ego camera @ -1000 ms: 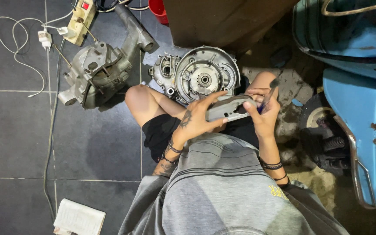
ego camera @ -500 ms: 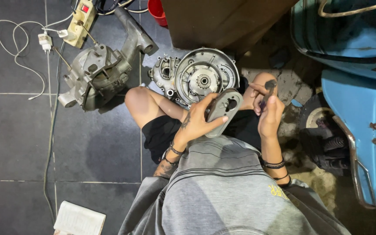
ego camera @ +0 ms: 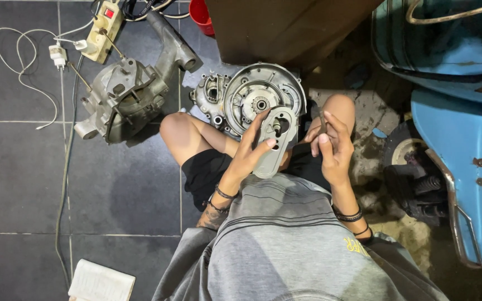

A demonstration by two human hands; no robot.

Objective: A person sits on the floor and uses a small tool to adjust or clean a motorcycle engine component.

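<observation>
Since the earlier frame, our left hand (ego camera: pixel 249 153) turns the grey cover plate (ego camera: pixel 273 142) upright, fingers clamped; our right hand (ego camera: pixel 330 146) pinches a small part (ego camera: pixel 322 121). The engine (ego camera: pixel 255 100) remains uncovered.

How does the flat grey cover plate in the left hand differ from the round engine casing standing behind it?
The flat grey oblong metal cover plate is smaller and held off the floor in the left hand; the round grey metal engine casing is larger and rests on the floor by the knees. The plate has one large opening near its top; the casing shows a central hub ringed by ribs. Both are bare grey metal.
</observation>
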